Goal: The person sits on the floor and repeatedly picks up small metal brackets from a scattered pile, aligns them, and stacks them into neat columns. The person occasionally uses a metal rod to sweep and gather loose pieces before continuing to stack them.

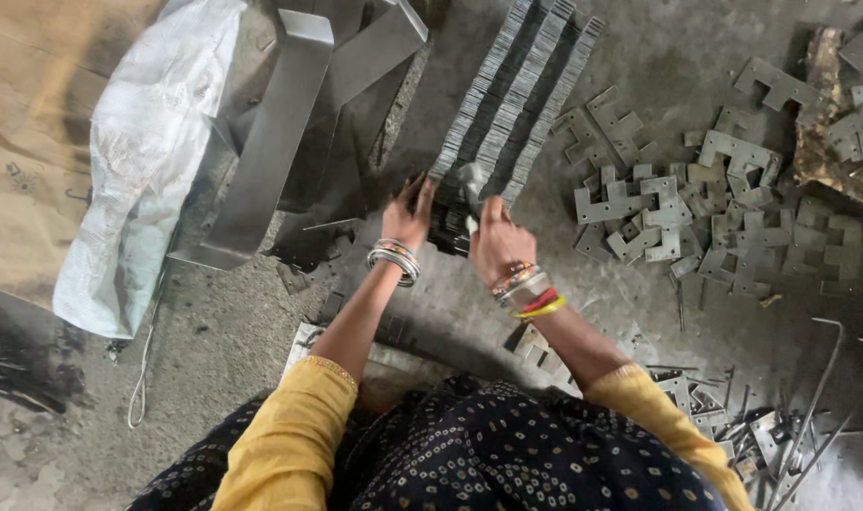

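Dark dotted skirt [507, 454] and yellow sleeves [290, 435] nearest the lens, both forearms stretched forward over grey concrete floor [223, 331].

Left hand [408, 216]: palm down, fingers spread and pressed on near end of stacked metal plates [521, 90], silver bangles at wrist. Looks like touching and steadying rather than clenching; fingertips partly hidden, full grasp not confirmable.

Right hand [496, 238]: wrist bent, knuckles up, fingers curled around a small bunch of plates at the stack's near end, coloured bangles at wrist. Closed on that bunch, by the look of it.

Stack location: on floor just ahead of both hands, three long rows on edge running away from camera. Loose pile of stamped plates [706, 218] to the right, well apart from hands. Bent sheet-metal channel [280, 132] and white sack [148, 161] to the left.

Risks, judged: thin stamped edges likely sharp, bare fingers could get cut. Rows on edge could fan out or topple if near end gets lifted unevenly. Bangles could snag on plate corners. Scrap strips [791, 435] near right knee, possible scratch.
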